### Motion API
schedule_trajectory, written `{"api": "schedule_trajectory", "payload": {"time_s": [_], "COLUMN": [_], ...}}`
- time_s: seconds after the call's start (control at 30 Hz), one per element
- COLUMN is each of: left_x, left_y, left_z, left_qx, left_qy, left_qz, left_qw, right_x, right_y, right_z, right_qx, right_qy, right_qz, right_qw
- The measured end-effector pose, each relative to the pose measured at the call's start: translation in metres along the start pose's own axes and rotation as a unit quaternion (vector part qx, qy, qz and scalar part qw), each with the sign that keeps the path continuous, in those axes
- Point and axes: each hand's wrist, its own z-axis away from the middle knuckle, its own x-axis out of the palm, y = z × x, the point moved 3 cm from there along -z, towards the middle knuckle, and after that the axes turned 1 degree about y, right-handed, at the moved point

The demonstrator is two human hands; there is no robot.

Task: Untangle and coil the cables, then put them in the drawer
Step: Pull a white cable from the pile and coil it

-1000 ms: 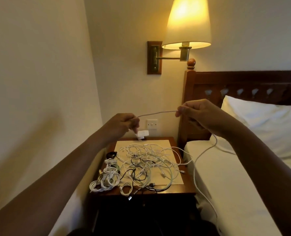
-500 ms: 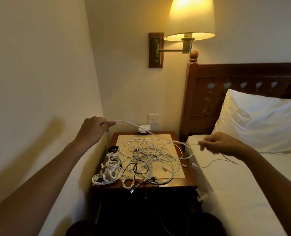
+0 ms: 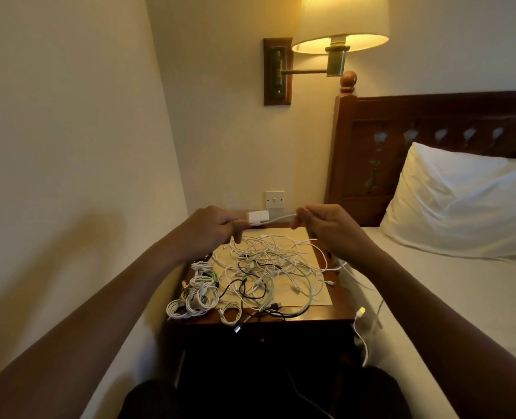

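Above the tabletop (image 3: 341, 309), the left hand (image 3: 217, 228) and right hand (image 3: 326, 225) pinch one cable (image 3: 280, 218); a tangled pile (image 3: 265, 267) lies below.

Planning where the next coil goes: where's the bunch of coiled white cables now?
In the head view, the coiled white cables lie at the front-left corner of the nightstand, just left of the loose tangle.

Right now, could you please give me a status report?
Left hand, right hand pinch thin white cable. Tangled cable pile on wooden nightstand. Drawer unseen.
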Motion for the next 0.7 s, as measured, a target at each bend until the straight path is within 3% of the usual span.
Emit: {"api": "schedule_trajectory", "payload": {"time_s": [0.13, 0.27, 0.33, 0.37, 0.43, 0.5, 0.63, 0.7], "left_x": [0.011, 0.011, 0.004, 0.000, -0.001, 0.006, 0.005, 0.004], "left_y": [0.021, 0.000, -0.030, -0.045, -0.071, -0.091, -0.127, -0.122], "left_z": [0.023, 0.020, 0.014, 0.012, 0.008, 0.008, 0.014, 0.018], "left_qx": [0.012, 0.010, -0.035, -0.051, -0.050, -0.057, -0.132, -0.151], "left_qy": [-0.108, -0.076, 0.004, 0.052, 0.113, 0.117, 0.141, 0.101], "left_qz": [0.285, 0.428, 0.386, 0.307, 0.036, -0.115, -0.137, -0.098], "left_qw": [0.952, 0.900, 0.922, 0.949, 0.992, 0.985, 0.972, 0.978], "right_x": [0.018, 0.021, 0.015, 0.013, 0.007, 0.001, -0.022, -0.035], "right_y": [0.022, 0.040, 0.053, 0.059, 0.069, 0.074, 0.093, 0.118], "right_z": [-0.003, 0.001, 0.006, 0.011, 0.020, 0.029, 0.041, 0.045], "right_qx": [-0.018, -0.014, 0.004, 0.016, 0.033, 0.039, 0.124, 0.142], "right_qy": [-0.040, -0.046, -0.052, -0.064, -0.093, -0.126, -0.130, -0.100], "right_qz": [0.070, 0.024, 0.051, 0.066, 0.089, 0.103, 0.105, 0.194], "right_qw": [0.997, 0.999, 0.997, 0.996, 0.991, 0.986, 0.978, 0.965]}}
